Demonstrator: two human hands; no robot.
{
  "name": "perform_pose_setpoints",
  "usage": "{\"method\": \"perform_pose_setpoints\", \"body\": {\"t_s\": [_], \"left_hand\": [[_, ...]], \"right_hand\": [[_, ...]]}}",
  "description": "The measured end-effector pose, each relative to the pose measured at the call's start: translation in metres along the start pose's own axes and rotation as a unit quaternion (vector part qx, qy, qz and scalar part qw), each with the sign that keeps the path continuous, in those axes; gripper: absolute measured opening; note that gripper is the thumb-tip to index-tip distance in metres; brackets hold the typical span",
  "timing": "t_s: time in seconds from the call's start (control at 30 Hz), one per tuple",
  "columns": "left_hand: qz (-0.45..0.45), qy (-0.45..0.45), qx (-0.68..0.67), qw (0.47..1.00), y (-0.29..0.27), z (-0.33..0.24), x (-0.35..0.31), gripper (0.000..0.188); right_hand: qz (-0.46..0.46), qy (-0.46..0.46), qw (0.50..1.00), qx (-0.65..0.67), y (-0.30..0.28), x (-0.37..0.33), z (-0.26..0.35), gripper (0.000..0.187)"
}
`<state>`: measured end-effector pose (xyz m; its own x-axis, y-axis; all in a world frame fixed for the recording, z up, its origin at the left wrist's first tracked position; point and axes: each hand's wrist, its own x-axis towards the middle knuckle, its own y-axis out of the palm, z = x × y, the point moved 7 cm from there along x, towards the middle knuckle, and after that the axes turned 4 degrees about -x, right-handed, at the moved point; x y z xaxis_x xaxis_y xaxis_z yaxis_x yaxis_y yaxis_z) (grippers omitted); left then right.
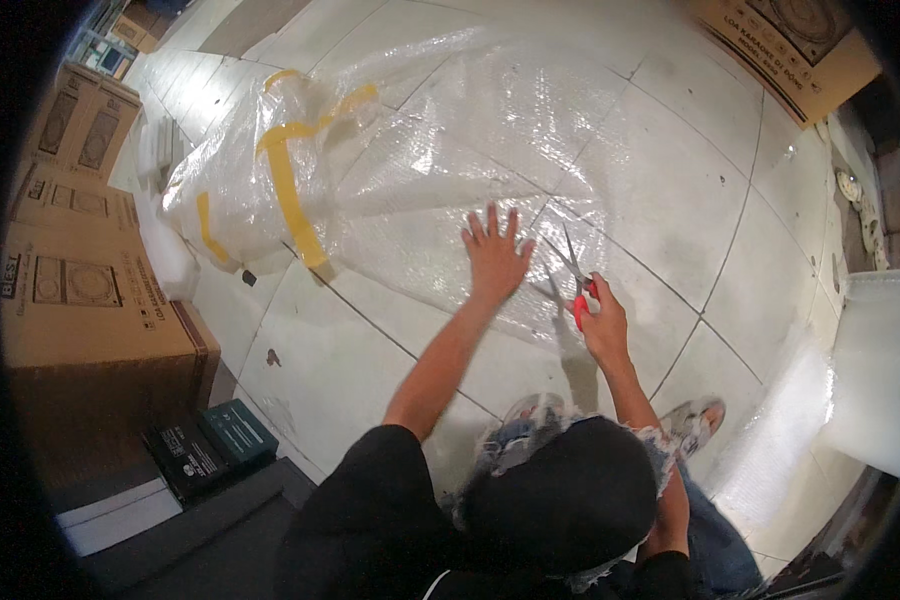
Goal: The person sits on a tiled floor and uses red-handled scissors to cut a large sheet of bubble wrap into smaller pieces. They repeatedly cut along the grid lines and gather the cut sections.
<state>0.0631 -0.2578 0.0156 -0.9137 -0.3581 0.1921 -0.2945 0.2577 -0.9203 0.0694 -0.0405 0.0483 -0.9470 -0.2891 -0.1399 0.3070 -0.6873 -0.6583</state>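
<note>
A wide sheet of clear bubble wrap (410,190) lies spread over the tiled floor in front of me. Strips of yellow tape (292,200) are stuck across its bunched left part. My left hand (498,258) rests flat on the sheet with its fingers spread. Just right of it, my right hand (604,318) grips the red handles of a pair of scissors (575,270). The blades are parted and point away from me, above or on the wrap near its right edge; whether they touch it I cannot tell.
Printed cardboard boxes (100,290) are stacked along the left, with two small dark boxes (210,450) nearer me. Another large carton (785,50) stands at the far right. A roll of white wrapping material (875,370) is at the right, beside loose bubble wrap (775,440).
</note>
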Motion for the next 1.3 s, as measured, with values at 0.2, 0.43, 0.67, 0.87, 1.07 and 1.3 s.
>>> {"method": "perform_pose_setpoints", "body": {"t_s": [0.2, 0.43, 0.67, 0.87, 1.07, 1.3], "left_hand": [[0.136, 0.072, -0.154, 0.976, 0.029, -0.116, -0.019, 0.065], [-0.099, 0.021, -0.183, 0.978, -0.083, -0.016, -0.031, 0.050], [-0.103, -0.047, 0.116, 0.987, -0.120, 0.075, -0.085, 0.056], [-0.150, -0.132, 0.073, 0.977, -0.187, 0.257, -0.093, 0.032], [-0.073, -0.282, 0.368, 0.883, -0.330, 0.437, -0.091, 0.029], [-0.098, -0.416, 0.097, 0.899, -0.436, 0.467, -0.037, 0.056]], "right_hand": [[-0.040, 0.061, 0.995, -0.068, -0.047, 0.054, -0.081, 0.055], [-0.070, 0.228, 0.906, -0.349, -0.187, 0.037, -0.134, 0.051], [-0.097, 0.021, 0.952, -0.289, -0.142, 0.035, -0.189, 0.068], [-0.100, -0.004, 0.967, -0.234, -0.168, 0.035, -0.237, 0.069], [-0.096, -0.011, 0.969, -0.227, -0.224, 0.019, -0.271, 0.068], [-0.067, 0.021, 0.976, -0.204, -0.241, 0.002, -0.298, 0.064]]}}
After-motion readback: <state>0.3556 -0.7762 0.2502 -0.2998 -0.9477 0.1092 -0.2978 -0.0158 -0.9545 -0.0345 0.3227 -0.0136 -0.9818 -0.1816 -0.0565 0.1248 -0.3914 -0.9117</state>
